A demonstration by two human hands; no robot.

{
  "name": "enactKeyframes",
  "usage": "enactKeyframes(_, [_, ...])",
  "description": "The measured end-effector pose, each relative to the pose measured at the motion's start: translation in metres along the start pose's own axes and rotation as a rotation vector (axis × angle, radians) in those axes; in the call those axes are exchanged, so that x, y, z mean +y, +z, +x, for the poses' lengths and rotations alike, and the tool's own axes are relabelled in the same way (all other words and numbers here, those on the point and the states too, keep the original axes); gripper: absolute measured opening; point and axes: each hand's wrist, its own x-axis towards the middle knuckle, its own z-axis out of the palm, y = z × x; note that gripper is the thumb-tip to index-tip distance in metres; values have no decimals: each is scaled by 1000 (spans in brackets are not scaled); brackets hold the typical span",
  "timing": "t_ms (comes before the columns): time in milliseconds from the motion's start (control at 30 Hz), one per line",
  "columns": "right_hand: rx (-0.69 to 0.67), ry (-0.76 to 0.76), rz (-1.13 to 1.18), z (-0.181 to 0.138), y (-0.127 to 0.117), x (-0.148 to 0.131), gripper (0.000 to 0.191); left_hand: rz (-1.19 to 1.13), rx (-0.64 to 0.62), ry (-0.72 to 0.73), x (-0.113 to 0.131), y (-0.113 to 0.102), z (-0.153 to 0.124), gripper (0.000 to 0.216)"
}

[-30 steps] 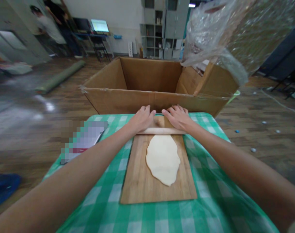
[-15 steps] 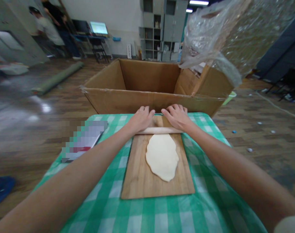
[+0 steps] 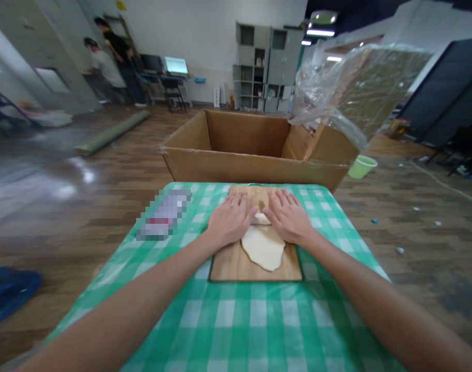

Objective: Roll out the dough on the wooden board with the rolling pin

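The rolling pin [image 3: 261, 219] is partly covered by the flattened left hand [image 3: 231, 218] and right hand [image 3: 290, 216]; the dough sheet [image 3: 263, 249], probably soft and fragile, is best supported from beneath.

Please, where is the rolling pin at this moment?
In the head view, the rolling pin lies slightly right of centre, under the left hand and right hand, at the far edge of the visible dough.

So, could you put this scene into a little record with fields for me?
Left hand: palm-down over a pale, cylindrical wooden rolling pin
Right hand: palm-down too, on the pin's other side
Food: flat, irregular, cream-coloured dough sheet on a tan rectangular wooden board
Table cover: green-and-white checked cloth
Beyond: large open brown cardboard box
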Motion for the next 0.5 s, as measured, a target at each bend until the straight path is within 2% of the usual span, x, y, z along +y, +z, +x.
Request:
enactKeyframes(267, [-17, -48, 78, -36, -2, -11, 85, -64, 26, 36, 13, -10, -35, 61])
enactKeyframes(400, [38, -72, 92, -51, 2, -15, 93, -86, 15, 66, 17, -13, -52, 75])
enactKeyframes(500, [35, -84, 115, -52, 3, -13, 100, -88, -15, 76, 17, -14, -54, 80])
